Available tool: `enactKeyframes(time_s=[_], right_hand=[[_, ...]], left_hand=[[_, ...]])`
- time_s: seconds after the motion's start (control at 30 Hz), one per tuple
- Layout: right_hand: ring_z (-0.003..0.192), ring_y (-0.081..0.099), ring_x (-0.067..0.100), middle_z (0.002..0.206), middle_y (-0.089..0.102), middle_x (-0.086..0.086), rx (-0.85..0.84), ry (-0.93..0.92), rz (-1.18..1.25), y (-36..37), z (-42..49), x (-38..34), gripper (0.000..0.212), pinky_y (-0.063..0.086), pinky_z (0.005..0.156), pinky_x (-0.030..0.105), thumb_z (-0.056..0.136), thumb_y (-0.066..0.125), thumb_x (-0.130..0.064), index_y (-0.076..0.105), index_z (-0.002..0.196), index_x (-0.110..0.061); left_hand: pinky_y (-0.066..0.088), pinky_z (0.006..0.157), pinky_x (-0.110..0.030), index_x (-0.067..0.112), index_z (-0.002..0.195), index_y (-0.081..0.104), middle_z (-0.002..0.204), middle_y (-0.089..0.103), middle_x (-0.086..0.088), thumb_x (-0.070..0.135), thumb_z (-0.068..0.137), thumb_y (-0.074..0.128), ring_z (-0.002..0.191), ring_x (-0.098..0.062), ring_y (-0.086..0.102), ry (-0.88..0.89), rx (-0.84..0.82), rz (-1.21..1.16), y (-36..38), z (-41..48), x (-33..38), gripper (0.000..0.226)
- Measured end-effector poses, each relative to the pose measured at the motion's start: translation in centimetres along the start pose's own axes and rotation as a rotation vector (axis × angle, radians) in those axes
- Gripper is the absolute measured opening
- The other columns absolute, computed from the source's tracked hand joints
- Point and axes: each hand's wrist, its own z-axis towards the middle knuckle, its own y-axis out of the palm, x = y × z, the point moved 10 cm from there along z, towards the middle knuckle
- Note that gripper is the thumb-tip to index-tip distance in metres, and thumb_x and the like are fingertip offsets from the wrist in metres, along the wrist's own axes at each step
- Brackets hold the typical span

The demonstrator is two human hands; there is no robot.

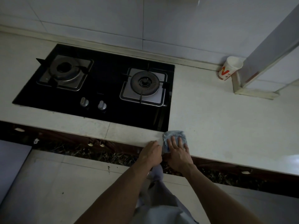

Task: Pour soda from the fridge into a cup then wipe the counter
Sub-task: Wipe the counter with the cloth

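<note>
Lowest in frame: bare left forearm point(116, 191) and bare right forearm point(218, 196), reaching forward over a grey garment point(161, 207).

Crumpled blue-grey cloth point(175, 136) lies on the pale stone counter point(210, 118) at its front edge, just off the near right corner of the hob. One fold hangs over the edge.

Right hand point(177, 151) lies flat on the cloth, palm down, fingers straight and spread, pressing it to the surface.

Left hand point(151, 153) sits just beside it, against the counter's front edge, knuckles up and fingers bent down out of sight. Cannot tell whether they hold anything.

White paper cup with a red and yellow mark point(229, 68) stands upright at the back of the counter, well apart from the hands, close to the wall and beside a white square post point(265, 50).

Black glass two-burner gas hob point(97, 88) is set into the counter left of the cloth, with two metal knobs point(84, 102) at its front.

White wall tiles point(113, 18) behind. Dark cabinet fronts point(64, 138) under the counter, pale floor tiles point(64, 191) below.
</note>
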Motion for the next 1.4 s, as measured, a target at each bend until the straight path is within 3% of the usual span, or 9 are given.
enactKeyframes(time_s=[0.1,0.17,0.33,0.43,0.53,0.63,1.13,1.27,1.4], right_hand=[[0.148,-0.014,0.035,0.163,-0.010,0.010,-0.011,0.016,0.017,-1.6,2.1,0.9,0.094,-0.002,0.119,0.053,0.088,0.055,-0.050,-0.002,0.156,-0.017],[0.148,-0.014,0.034,0.163,-0.011,0.009,-0.012,0.021,0.000,-2.6,3.6,1.6,0.090,0.000,0.120,0.053,0.088,0.054,-0.033,-0.002,0.156,-0.017],[0.148,-0.015,0.033,0.163,-0.012,0.008,-0.013,0.022,-0.011,-6.2,9.1,3.6,0.089,-0.002,0.120,0.052,0.087,0.053,-0.024,-0.004,0.156,-0.018],[0.148,-0.015,0.035,0.163,-0.012,0.009,0.000,0.002,-0.026,-8.9,13.3,4.9,0.091,-0.002,0.120,0.054,0.088,0.055,-0.028,-0.004,0.156,-0.018],[0.148,-0.014,0.035,0.163,-0.010,0.009,-0.001,-0.012,-0.042,-11.5,17.7,6.1,0.091,0.000,0.120,0.055,0.087,0.055,-0.028,-0.004,0.156,-0.017],[0.149,-0.012,0.035,0.163,-0.008,0.009,0.003,-0.029,-0.054,-13.9,21.6,7.2,0.091,0.002,0.120,0.055,0.087,0.055,-0.028,-0.003,0.156,-0.016],[0.146,0.011,0.037,0.161,0.008,0.009,0.112,-0.028,-0.130,-23.8,37.0,12.0,0.085,0.017,0.117,0.052,0.088,0.056,-0.030,0.005,0.155,-0.017],[0.142,0.021,0.038,0.158,0.020,0.013,0.153,-0.018,-0.151,-24.7,38.4,12.0,0.076,0.023,0.114,0.053,0.090,0.051,-0.031,0.013,0.153,-0.013],[0.144,0.019,0.036,0.159,0.017,0.013,0.191,-0.028,-0.158,-24.8,37.3,11.8,0.075,0.019,0.116,0.049,0.090,0.052,-0.023,0.013,0.154,-0.014]], left_hand=[[0.044,0.094,-0.037,0.002,0.114,0.060,0.122,0.058,-0.016,0.013,0.093,0.052,0.114,-0.029,0.053,0.002,0.008,0.020,-1.4,1.0,0.4,0.025],[0.045,0.090,-0.038,0.004,0.112,0.060,0.121,0.059,-0.015,0.012,0.093,0.050,0.112,-0.030,0.055,-0.002,0.044,0.036,-2.3,2.0,0.5,0.023],[0.037,0.102,-0.036,0.004,0.106,0.064,0.115,0.059,-0.012,0.010,0.091,0.042,0.115,-0.029,0.049,0.122,0.083,0.131,-2.6,5.5,2.1,0.028],[0.042,0.106,-0.035,0.004,0.100,0.070,0.115,0.066,-0.013,0.012,0.081,0.054,0.115,-0.027,0.056,0.191,0.158,0.162,-3.6,8.0,3.3,0.025],[0.023,0.120,-0.036,-0.002,0.129,0.054,0.148,0.042,-0.016,0.013,0.089,0.053,0.139,-0.027,0.034,0.240,0.172,0.216,-4.8,10.5,5.1,0.043],[0.010,0.123,-0.038,-0.002,0.148,0.028,0.160,0.020,-0.016,0.015,0.096,0.042,0.148,-0.028,0.014,0.215,0.166,0.233,-5.6,13.5,5.9,0.057],[0.015,0.122,-0.042,0.000,0.148,0.029,0.161,0.017,-0.016,0.018,0.097,0.039,0.150,-0.026,0.011,0.145,0.087,0.306,-7.6,21.2,4.6,0.056],[0.016,0.121,-0.042,0.000,0.148,0.029,0.160,0.020,-0.015,0.022,0.096,0.040,0.148,-0.026,0.014,0.129,0.077,0.330,-7.3,21.8,4.7,0.057],[0.017,0.121,-0.039,0.003,0.149,0.028,0.159,0.022,-0.011,0.020,0.095,0.041,0.147,-0.024,0.018,0.135,0.062,0.323,-7.4,21.9,4.6,0.058]])
